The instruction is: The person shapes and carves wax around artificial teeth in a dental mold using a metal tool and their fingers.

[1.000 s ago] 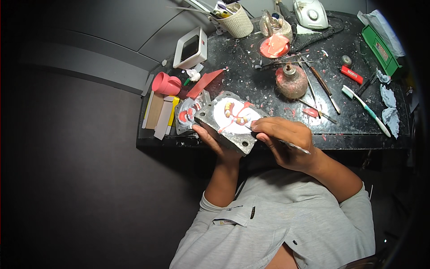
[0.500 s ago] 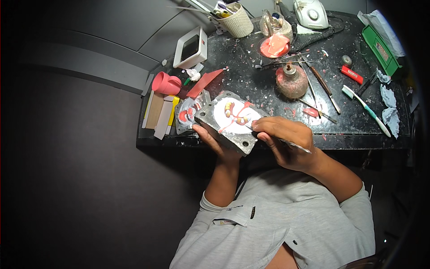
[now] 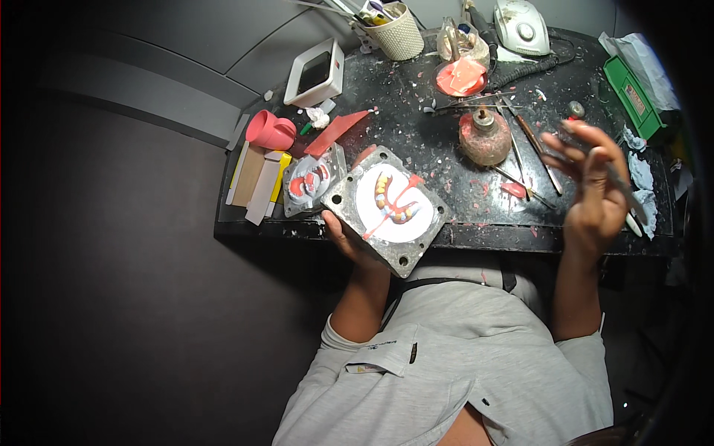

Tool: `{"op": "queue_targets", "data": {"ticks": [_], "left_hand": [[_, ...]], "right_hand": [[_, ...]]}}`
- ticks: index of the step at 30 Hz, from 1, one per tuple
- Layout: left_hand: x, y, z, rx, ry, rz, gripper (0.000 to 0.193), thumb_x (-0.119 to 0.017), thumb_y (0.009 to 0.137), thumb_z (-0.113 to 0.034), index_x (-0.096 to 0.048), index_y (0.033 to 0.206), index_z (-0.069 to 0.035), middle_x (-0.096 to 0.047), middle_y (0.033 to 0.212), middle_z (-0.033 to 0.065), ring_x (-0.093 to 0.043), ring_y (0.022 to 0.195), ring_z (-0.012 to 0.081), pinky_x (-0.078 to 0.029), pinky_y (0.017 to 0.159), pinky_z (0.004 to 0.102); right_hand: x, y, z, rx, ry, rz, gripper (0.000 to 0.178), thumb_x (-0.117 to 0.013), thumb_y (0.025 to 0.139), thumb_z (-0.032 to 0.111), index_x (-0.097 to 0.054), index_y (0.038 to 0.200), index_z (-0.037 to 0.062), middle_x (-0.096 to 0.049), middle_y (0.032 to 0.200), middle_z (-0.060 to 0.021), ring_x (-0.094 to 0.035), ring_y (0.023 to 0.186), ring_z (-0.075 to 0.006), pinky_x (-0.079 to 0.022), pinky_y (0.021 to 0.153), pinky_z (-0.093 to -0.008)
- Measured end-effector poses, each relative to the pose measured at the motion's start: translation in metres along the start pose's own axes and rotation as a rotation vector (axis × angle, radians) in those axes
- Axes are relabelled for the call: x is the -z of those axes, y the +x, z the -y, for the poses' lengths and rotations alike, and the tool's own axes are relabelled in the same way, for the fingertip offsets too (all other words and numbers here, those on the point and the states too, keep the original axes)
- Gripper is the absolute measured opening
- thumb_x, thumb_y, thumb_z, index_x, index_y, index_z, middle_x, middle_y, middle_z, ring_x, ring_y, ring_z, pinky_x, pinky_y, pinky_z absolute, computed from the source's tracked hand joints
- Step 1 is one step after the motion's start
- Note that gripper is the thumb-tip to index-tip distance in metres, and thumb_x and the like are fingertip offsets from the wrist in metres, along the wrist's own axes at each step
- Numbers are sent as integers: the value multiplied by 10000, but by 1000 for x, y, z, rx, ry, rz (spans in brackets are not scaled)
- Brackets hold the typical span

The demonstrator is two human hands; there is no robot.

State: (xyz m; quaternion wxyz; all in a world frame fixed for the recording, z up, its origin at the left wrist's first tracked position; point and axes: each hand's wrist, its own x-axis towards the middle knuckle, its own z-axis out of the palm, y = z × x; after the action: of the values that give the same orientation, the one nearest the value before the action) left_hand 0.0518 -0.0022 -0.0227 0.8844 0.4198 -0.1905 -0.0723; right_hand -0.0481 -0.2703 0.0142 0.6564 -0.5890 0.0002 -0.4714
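My left hand (image 3: 343,236) grips the lower left edge of a metal dental flask half (image 3: 430,235), tilted over the table's front edge. White plaster (image 3: 416,215) fills the flask, with a curved row of denture teeth (image 3: 385,199) set in red wax and red wax strips running off it. My right hand (image 3: 597,186) is raised over the right side of the table, blurred, fingers spread. A slim metal carving tool (image 3: 626,189) lies along its thumb, held in the hand. Another flask half (image 3: 309,182) with red wax rests beside the left hand.
A glass spirit burner (image 3: 487,140) stands mid-table, with several slender tools (image 3: 532,137) around it. Pink wax sheets (image 3: 462,76) and a pink mug (image 3: 269,132) lie farther back and left. A green box (image 3: 632,100) sits at the right. Wax crumbs litter the black table (image 3: 416,111).
My right hand has left the flask and swung to the right, carrying the carving tool. The flask has turned more face-up in my left hand. The red lighter is now mostly covered by my fingers.
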Motion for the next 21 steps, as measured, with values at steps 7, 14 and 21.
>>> {"op": "queue_targets", "data": {"ticks": [7, 14, 21], "left_hand": [[-7, 3, 0, -13, 127, 164, 1112, -324, 892, -870, -231, 1590, -9, -345, 1603, 219, -468, 1404, 373, -454, 1127, 523], [-13, -1, 2, -59, 239, 64, 1083, -331, 916, -826, -332, 1521, 72, -470, 1489, 214, -528, 1334, 328, -464, 1096, 492], [-28, -7, -6, -87, 417, 142, 1086, -352, 922, -825, -367, 1496, 97, -495, 1444, 186, -534, 1283, 255, -440, 1093, 407]], "right_hand": [[57, 21, -8, -51, 8, -91, 314, -533, 1081, 179, -582, 1213, -101, -679, 1167, -234, -737, 1037, -337, -658, 822, -361], [48, 13, -11, 35, -142, -105, 273, -586, 1060, 197, -606, 1170, -51, -711, 1123, -213, -750, 982, -306, -649, 766, -340], [45, 7, -9, -1, -98, -34, 321, -470, 1105, 308, -508, 1161, -5, -739, 983, -226, -762, 770, -265, -631, 662, -319]]}}
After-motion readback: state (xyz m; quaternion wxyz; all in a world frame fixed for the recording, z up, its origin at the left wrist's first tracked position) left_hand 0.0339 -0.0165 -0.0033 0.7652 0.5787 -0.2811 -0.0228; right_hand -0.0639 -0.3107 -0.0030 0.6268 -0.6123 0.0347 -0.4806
